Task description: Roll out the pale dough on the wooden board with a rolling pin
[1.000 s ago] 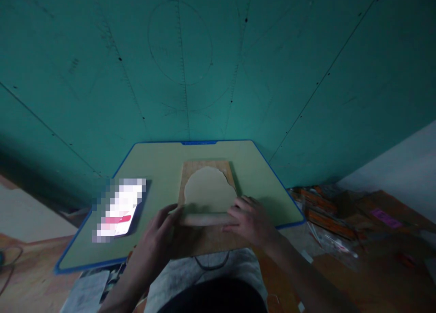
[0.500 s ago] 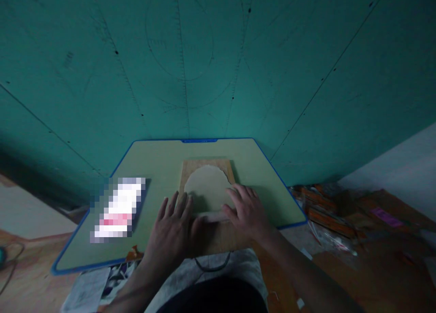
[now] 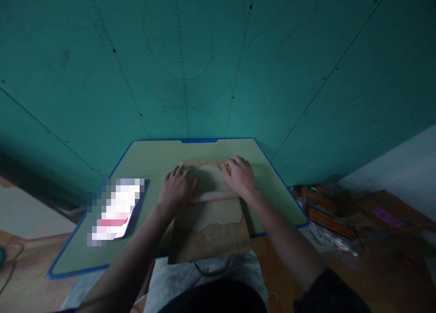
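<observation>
A pale rolling pin [image 3: 214, 196] lies crosswise over a sheet of flattened dough [image 3: 213, 213] on a wooden board [image 3: 218, 242]. My left hand [image 3: 177, 186] is bent over the pin's left end, the heel of the palm on it and the fingers curved forward. At the right end my right hand [image 3: 239, 174] rests on the pin the same way, with fingers curled toward the far side of the board. Both ends of the pin are hidden under my hands. The dough shows on both sides of the pin, with a wavy near edge.
The board lies on a pale green table [image 3: 155, 154] with a blue rim, against a green wall [image 3: 218, 67]. A phone [image 3: 124, 204], partly pixelated, lies on the table's left. Cardboard and plastic-wrapped items [image 3: 327, 217] are on the floor at right.
Both hands have moved forward, away from me, and the rolling pin has travelled with them from the near part of the dough toward its middle. My fingers are more bent now.
</observation>
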The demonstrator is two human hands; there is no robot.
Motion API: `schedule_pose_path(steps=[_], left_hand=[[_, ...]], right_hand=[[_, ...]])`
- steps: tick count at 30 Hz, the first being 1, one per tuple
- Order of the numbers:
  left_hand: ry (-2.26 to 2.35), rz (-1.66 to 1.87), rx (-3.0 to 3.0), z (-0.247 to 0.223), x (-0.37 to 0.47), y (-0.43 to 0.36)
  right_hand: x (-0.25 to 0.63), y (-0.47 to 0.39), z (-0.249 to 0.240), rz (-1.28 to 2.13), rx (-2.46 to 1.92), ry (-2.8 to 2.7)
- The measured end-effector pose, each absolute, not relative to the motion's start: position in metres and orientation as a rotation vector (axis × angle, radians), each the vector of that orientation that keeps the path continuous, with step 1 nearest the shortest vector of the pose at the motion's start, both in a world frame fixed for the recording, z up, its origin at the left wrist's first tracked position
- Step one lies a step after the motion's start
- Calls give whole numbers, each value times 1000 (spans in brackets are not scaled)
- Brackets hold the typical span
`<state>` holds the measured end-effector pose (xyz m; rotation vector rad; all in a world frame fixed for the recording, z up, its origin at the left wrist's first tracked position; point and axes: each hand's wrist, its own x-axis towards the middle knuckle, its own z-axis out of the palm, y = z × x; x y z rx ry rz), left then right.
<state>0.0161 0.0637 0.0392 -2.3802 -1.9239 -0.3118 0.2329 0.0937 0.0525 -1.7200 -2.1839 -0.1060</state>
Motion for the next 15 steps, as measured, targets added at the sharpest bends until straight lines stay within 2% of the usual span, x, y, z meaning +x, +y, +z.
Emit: schedule_pose_path(steps=[10, 15], left_hand=[[-2076, -278, -2274, 44, 18, 88], [-2051, -318, -2277, 47, 20, 89]], right_hand=[[228, 53, 61, -135, -1746, -2264], [226, 52, 54, 1, -1787, -2306]])
